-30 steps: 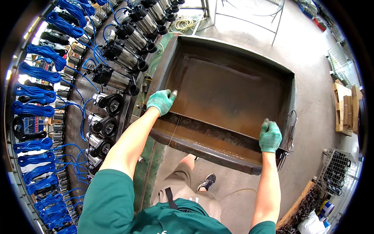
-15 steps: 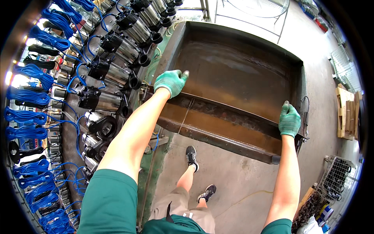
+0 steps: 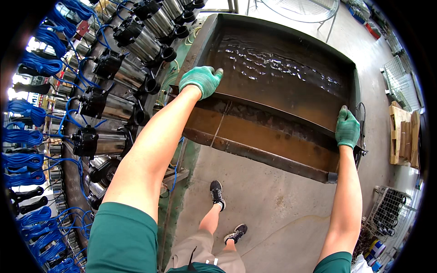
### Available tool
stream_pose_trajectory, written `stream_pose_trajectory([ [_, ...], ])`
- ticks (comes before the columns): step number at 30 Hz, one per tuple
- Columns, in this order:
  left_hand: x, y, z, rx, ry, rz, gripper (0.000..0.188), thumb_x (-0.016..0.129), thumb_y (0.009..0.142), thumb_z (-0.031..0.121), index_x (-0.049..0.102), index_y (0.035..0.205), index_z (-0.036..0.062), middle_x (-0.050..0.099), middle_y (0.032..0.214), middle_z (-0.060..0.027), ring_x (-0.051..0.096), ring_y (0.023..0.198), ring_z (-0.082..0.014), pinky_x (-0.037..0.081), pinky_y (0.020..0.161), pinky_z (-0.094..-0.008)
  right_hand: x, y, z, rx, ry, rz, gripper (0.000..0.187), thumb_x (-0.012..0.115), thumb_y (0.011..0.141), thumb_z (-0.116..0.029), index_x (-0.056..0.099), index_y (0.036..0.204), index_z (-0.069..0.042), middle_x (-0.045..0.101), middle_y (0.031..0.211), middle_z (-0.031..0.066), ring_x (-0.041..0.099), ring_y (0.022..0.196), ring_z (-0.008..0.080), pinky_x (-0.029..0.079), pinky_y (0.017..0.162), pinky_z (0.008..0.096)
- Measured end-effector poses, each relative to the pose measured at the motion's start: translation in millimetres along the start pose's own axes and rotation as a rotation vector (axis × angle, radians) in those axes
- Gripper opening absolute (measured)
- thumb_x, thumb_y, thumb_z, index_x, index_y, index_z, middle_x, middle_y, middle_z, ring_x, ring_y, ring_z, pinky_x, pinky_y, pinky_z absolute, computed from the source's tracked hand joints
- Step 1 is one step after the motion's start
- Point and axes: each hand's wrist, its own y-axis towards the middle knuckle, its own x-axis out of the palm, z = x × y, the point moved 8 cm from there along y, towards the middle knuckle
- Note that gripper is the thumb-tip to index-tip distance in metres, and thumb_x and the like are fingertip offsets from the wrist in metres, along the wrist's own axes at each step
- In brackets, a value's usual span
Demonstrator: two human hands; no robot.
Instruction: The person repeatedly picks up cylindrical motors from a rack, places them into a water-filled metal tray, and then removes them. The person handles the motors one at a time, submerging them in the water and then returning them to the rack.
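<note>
A large dark metal tank (image 3: pixel 205 38) holds brownish water (image 3: pixel 268 79), which ripples on its far side. Across its near part runs a long dark metal plate (image 3: pixel 273 114), with a shallow strip of rusty water and a thin rod (image 3: pixel 221 123) on my side of it. My left hand (image 3: pixel 200 82), in a green glove, is closed over the plate's left end, thumb pointing right. At the right end my right hand (image 3: pixel 347 129), gloved alike, is closed on the plate with the thumb up. The undersides of both grips are hidden.
Rows of steel pumps (image 3: pixel 111 102) with coiled blue cables (image 3: pixel 27 109) fill the bench at the left. A wooden pallet (image 3: pixel 403 134) and a wire basket (image 3: pixel 387 211) stand at the right. Beyond the tank is a large round fan (image 3: pixel 300 7).
The water has gone from nearly smooth to rippled with bright glints. My right hand has moved slightly right and up with the plate's end. The view has shifted a little.
</note>
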Motion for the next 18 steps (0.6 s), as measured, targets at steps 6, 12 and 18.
stream_pose_trajectory([
  [6,-10.1,28.2,10.9,0.020,0.012,0.078,0.059,0.046,0.106,0.059,0.073,0.125,0.0114,0.073,0.128,-0.0178,0.066,0.123,-0.0382,0.051,0.105,-0.0494,5.1,29.8,-10.2,-0.032,-0.028,0.012,0.060,0.043,0.108,-0.058,0.078,0.097,-0.010,0.071,0.094,0.0260,0.067,0.089,0.0501,0.053,0.078,0.0572],
  [12,-14.8,39.0,21.9,0.044,-0.014,0.052,0.054,0.048,0.106,0.057,0.076,0.114,0.0116,0.075,0.120,-0.0189,0.069,0.115,-0.0400,0.054,0.100,-0.0508,8.1,45.6,-10.9,-0.015,-0.006,-0.030,0.058,0.046,0.108,-0.054,0.076,0.094,-0.007,0.070,0.093,0.0269,0.067,0.090,0.0509,0.054,0.078,0.0566],
  [18,-23.3,38.4,25.5,0.060,-0.050,0.048,0.049,0.051,0.105,0.053,0.076,0.107,0.0115,0.077,0.110,-0.0189,0.072,0.107,-0.0403,0.056,0.094,-0.0514,10.8,48.3,-13.1,-0.003,-0.054,-0.051,0.055,0.047,0.107,-0.052,0.078,0.094,-0.007,0.072,0.093,0.0263,0.069,0.090,0.0488,0.055,0.080,0.0567],
])
